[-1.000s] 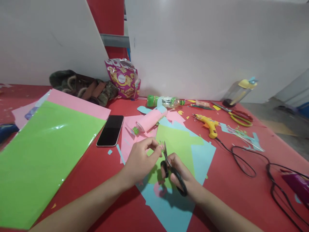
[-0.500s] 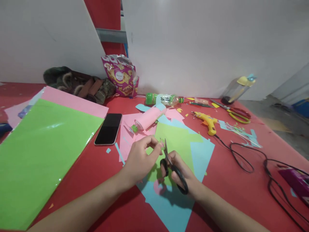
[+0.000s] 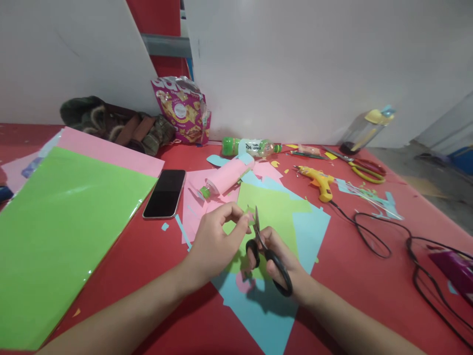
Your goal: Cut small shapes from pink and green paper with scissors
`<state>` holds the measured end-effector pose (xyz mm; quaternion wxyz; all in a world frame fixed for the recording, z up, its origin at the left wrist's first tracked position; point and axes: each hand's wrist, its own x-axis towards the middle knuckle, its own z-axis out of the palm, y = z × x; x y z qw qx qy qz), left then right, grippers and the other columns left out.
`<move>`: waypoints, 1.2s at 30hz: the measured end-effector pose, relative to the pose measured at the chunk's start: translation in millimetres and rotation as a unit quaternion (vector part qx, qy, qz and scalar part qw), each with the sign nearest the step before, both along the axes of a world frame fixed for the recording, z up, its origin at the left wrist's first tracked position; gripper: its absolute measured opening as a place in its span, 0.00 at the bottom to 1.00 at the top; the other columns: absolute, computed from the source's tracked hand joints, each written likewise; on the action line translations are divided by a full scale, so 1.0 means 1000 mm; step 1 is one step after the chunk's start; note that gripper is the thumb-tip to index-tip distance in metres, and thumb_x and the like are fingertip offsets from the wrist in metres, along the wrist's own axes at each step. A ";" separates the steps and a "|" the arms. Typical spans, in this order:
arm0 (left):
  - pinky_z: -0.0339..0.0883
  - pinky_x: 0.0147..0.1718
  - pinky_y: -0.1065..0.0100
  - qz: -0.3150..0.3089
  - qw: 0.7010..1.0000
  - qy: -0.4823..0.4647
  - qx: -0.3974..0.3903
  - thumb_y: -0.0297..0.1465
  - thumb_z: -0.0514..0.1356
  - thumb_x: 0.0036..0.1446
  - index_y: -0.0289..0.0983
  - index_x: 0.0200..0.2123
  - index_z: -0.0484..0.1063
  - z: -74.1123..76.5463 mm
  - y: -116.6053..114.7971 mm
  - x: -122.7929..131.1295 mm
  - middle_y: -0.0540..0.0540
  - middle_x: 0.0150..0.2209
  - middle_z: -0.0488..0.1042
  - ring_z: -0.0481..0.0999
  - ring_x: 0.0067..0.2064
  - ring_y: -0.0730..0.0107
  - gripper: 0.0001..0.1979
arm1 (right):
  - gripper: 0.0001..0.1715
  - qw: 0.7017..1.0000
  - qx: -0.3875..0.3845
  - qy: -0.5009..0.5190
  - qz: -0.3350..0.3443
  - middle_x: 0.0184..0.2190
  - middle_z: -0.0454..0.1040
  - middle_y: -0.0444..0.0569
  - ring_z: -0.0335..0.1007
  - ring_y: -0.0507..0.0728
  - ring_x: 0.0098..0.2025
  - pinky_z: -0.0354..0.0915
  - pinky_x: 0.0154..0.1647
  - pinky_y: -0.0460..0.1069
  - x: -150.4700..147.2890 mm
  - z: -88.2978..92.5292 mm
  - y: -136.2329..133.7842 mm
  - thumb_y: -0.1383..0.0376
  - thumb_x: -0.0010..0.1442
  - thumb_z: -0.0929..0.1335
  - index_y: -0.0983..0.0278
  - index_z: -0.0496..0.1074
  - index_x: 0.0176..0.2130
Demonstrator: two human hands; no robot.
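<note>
Between the thumb and fingertips of my left hand (image 3: 218,239) is pinched a small piece of green and pink paper (image 3: 251,217). Black-handled scissors (image 3: 278,268) are in my right hand (image 3: 283,261), fingers through the loops and blades pointing away from me, right beside the paper piece. Whether the blades touch it I cannot tell. Below both hands lie a light green sheet (image 3: 269,207) and a blue sheet (image 3: 258,315), with a small pink paper scrap (image 3: 244,282) on them. Just beyond my left hand, a bottle wrapped in pink paper (image 3: 229,176) lies on its side.
A phone (image 3: 164,194) and a large green paper pack (image 3: 74,236) lie left. A snack bag (image 3: 182,109) and a green bottle (image 3: 251,147) are at the back. To the right are a yellow glue gun (image 3: 318,182), its black cord, and yellow-and-red-handled scissors (image 3: 365,171).
The scissors and my right hand have shifted slightly right, and the blades look a little more closed. My left hand keeps its pinch on the paper. The whole view has tilted slightly.
</note>
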<state>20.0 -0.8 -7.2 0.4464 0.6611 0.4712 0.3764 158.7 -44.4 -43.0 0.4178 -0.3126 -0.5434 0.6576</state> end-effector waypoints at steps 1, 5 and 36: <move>0.62 0.32 0.72 -0.001 1.000 -0.007 -0.004 0.31 0.52 0.52 0.36 0.22 0.61 0.000 0.000 0.000 0.52 0.21 0.66 0.68 0.28 0.74 0.09 | 0.22 1.000 -0.001 0.001 0.000 0.24 0.57 0.41 0.55 0.50 0.24 0.54 0.26 0.48 0.000 0.000 0.000 0.47 0.51 0.61 0.60 0.49 0.31; 0.62 0.32 0.73 -0.005 0.999 -0.029 -0.022 0.31 0.52 0.53 0.36 0.22 0.60 0.000 -0.001 0.000 0.53 0.21 0.65 0.67 0.27 0.76 0.09 | 0.23 1.000 -0.008 0.009 0.001 0.24 0.57 0.41 0.55 0.50 0.24 0.54 0.26 0.48 0.000 -0.002 0.000 0.47 0.50 0.62 0.60 0.49 0.31; 0.59 0.30 0.73 -0.023 0.994 0.099 0.051 0.30 0.51 0.52 0.36 0.21 0.61 0.009 0.002 -0.004 0.52 0.22 0.67 0.68 0.28 0.74 0.09 | 0.22 0.999 -0.003 0.027 0.019 0.24 0.56 0.41 0.52 0.49 0.24 0.52 0.25 0.47 0.000 -0.001 -0.001 0.48 0.51 0.61 0.60 0.49 0.32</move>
